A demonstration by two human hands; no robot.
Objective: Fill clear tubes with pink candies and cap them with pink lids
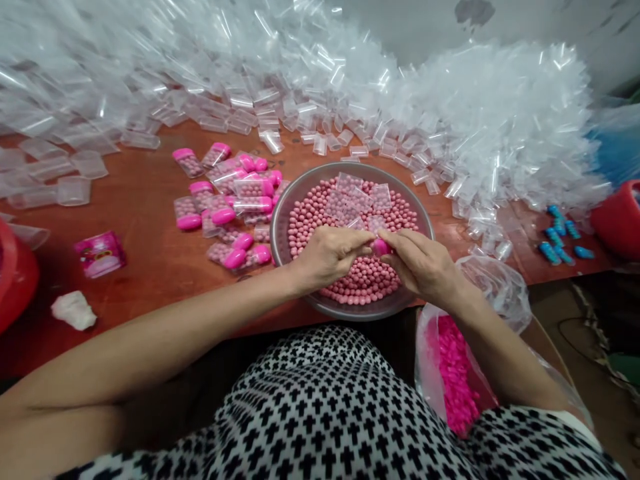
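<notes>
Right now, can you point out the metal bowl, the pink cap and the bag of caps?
metal bowl (280, 230): head view, bare left wall.
pink cap (381, 247): head view, its visible middle.
bag of caps (500, 293): head view, clear upper plastic.

One cap held, one bowl, the rest in clusters

One pink cap (381, 247) sits between the fingers (364, 238). Under them, one metal bowl (278, 230) holds pink beads (310, 220) past counting and about four clear tubes (350, 193). Left of the fingers lie roughly eleven pink-capped tubes (235, 200), one pink packet (100, 253) and one white wad (74, 310). Far right lie about six blue-capped tubes (557, 237).
</notes>
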